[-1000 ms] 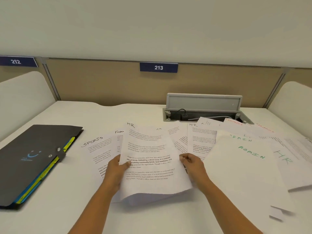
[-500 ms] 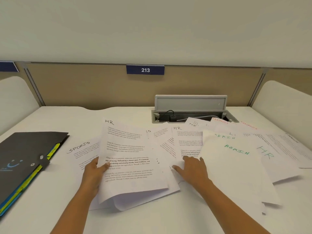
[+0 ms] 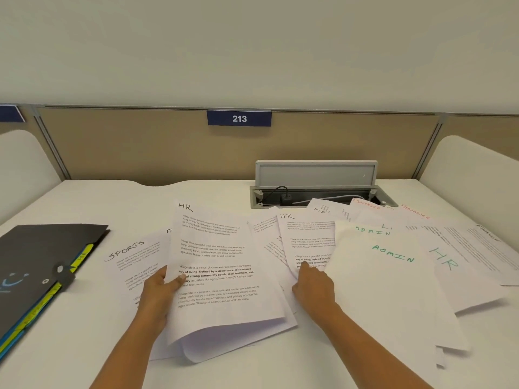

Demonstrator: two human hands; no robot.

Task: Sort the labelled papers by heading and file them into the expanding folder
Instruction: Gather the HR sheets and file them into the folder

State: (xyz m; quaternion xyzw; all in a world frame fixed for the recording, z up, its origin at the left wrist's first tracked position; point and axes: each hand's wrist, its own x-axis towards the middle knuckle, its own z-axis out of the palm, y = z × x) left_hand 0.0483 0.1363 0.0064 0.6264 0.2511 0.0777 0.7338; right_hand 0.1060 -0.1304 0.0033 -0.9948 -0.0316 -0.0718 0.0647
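Observation:
My left hand [image 3: 161, 294] grips the left edge of a small stack of printed sheets topped by a page headed HR [image 3: 216, 265], lifted slightly off the desk. My right hand [image 3: 313, 286] rests with fingers spread on a second HR sheet [image 3: 306, 237] lying further right. A SPORTS sheet [image 3: 132, 262] lies under the stack at the left. Blank-backed ADMIN sheets [image 3: 387, 276] overlap to the right, with a green HR sheet [image 3: 455, 273] and FINANCE sheets [image 3: 368, 206] beyond. The dark expanding folder [image 3: 36, 265] with coloured tabs lies shut at the far left.
An open grey cable box [image 3: 316, 175] with a plug and cables sits at the back of the white desk [image 3: 118, 203]. A tan partition with the plate 213 [image 3: 239, 118] closes the back. White side dividers stand at both ends.
My right hand let go of the HR stack and moved right onto the second HR sheet. My left hand kept the stack and shifted it left. The camera view drifted right.

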